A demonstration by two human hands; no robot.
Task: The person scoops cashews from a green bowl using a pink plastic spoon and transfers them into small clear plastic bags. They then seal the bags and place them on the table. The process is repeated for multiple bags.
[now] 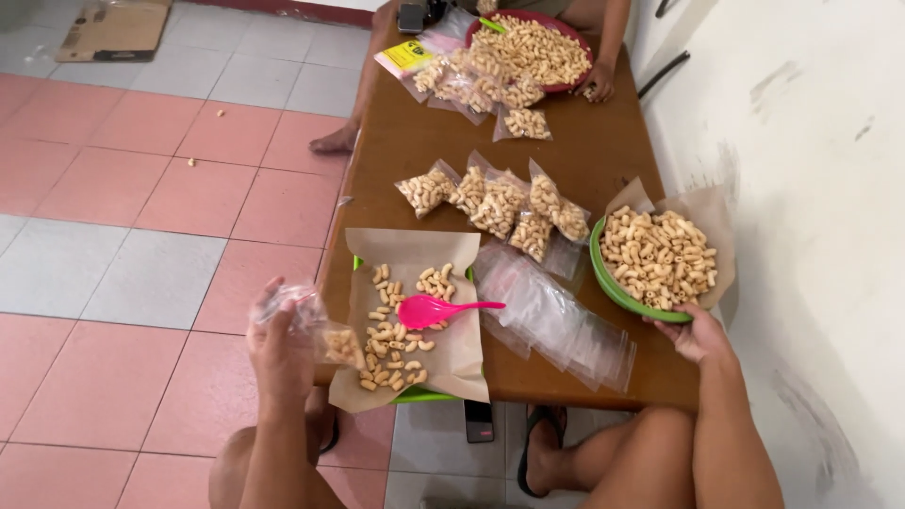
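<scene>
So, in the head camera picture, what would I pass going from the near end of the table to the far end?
Paper-lined green tray with loose snack pieces and a pink spoon → stack of empty clear bags → cluster of filled small bags → second cluster of filled bags → red bowl heaped with snacks, beside another person's hand.

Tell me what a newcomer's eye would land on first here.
The bright pink spoon stands out, lying on brown paper among scattered snack pieces at the near table edge. Right of it, the right hand grips a green bowl heaped with pieces. The left hand holds a small clear bag, partly filled, off the table's left side.
</scene>
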